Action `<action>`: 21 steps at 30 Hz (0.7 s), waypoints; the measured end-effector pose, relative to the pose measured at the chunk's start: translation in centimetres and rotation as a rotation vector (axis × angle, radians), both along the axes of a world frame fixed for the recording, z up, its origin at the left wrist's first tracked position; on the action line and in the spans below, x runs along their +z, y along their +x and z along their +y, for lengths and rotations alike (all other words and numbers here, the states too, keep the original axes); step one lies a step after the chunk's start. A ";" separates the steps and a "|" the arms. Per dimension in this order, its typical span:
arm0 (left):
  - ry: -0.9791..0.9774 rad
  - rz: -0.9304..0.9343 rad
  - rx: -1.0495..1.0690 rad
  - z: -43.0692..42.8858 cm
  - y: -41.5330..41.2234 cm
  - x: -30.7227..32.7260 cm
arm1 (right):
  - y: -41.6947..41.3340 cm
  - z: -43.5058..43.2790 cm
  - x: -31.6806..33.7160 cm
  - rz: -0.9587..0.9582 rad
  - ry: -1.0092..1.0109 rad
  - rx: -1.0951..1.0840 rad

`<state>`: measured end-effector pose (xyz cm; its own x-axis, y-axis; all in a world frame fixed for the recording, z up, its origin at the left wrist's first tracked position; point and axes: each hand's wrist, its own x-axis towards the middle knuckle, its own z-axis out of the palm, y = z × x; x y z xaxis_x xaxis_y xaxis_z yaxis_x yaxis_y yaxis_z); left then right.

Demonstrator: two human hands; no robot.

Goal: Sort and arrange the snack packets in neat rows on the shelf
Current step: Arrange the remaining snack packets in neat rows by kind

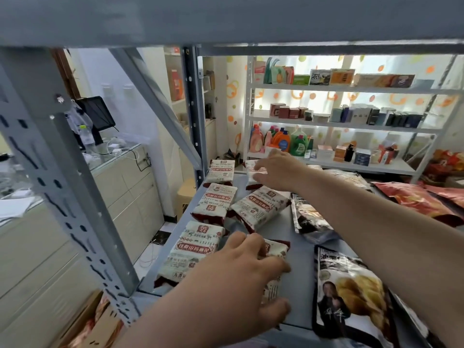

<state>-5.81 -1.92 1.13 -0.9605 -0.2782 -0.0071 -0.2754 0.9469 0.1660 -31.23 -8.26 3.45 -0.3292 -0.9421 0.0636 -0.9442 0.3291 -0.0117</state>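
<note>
The setting is a small retail shop. The grey shelf [296, 222] in the foreground carries stock in multiples: identical white snack packets [218, 202], dark bags [351, 292] and red bags [414, 199]. Behind the grey shelf stands a white rack [326, 87] with three tiers of goods: cartons on top, small boxes [351, 115] in the middle, detergent bottles [298, 144] at the bottom. Left of the grey shelf, a glass-topped counter [120, 156] supports a tilted checkout screen [98, 113].
</note>
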 end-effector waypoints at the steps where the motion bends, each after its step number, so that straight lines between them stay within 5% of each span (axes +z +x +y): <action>1: 0.002 0.007 0.000 0.0 0.0 -0.1 | 1.0 0.7 0.2 -0.009 -0.035 0.001; 6: -0.009 0.010 0.009 -0.1 0.1 -0.6 | 4.9 3.3 0.2 0.015 0.293 -0.009; 21: -0.017 0.063 0.051 0.0 0.6 -0.9 | 2.6 5.8 0.3 -0.236 0.233 0.258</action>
